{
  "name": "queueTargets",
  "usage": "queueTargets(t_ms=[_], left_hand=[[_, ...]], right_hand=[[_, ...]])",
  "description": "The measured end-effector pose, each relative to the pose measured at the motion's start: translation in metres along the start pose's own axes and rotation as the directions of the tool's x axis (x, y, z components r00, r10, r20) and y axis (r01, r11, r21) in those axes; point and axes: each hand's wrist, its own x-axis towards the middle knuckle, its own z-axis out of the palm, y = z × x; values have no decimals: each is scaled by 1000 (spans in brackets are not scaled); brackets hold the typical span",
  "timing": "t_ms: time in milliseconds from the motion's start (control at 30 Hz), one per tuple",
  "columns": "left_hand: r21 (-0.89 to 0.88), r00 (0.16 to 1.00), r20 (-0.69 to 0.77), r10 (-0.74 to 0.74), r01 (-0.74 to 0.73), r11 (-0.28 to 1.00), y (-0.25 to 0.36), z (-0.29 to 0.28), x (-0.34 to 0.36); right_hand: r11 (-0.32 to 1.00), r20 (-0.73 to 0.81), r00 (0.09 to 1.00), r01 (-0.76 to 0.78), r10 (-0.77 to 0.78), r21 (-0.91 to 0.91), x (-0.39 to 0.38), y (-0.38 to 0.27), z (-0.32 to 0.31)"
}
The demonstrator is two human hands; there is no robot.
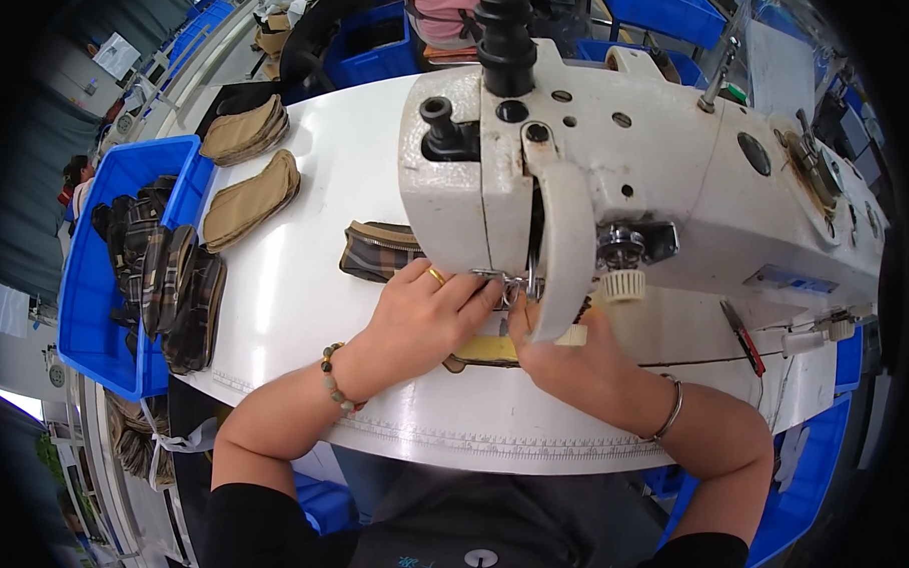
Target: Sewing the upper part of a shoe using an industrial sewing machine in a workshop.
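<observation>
At the presser foot [515, 284] of a white sewing machine [442, 198], both hands work close together. My left hand [418, 318], with a ring, lies with its fingers bent and pressed together on the end of a dark plaid zippered fabric piece [378, 251]. That piece extends left behind the fingers. My right hand [577, 353] is closed just right of the needle, partly behind the machine's curved white lever [563, 243]; what its fingers pinch is hidden. A yellow-tan strip [490, 350] with a brown edge shows between the hands, on the near side.
Two stacks of tan fabric pieces [252, 199] [245, 131] lie left on the white table [318, 329]. Beside them, a blue bin [83, 311] holds several plaid pieces. Red-handled snips [743, 339] rest at the right. A ruler strip [529, 445] follows the near edge. Someone in pink [446, 8] sits beyond.
</observation>
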Motion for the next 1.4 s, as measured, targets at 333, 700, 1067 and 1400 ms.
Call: queueTargets(t_ms=[333,700,1067,1400], left_hand=[[53,969,-237,74,-63,997,-2,-13,-31],[-201,892,-430,140,-246,948,118,-38,-66],[42,935,199,-295,293,955,142,59,-200],[-618,769,410,-491,630,471,128,-18,-190]], right_hand=[[971,210,948,-239,238,-20,29,-1,-54],[-84,467,682,-515,563,853,-6,-63,-101],[-47,-202,-236,-751,951,658,-265,-139,-318],[-177,-454,-188,-982,871,68,-300,-164,-320]])
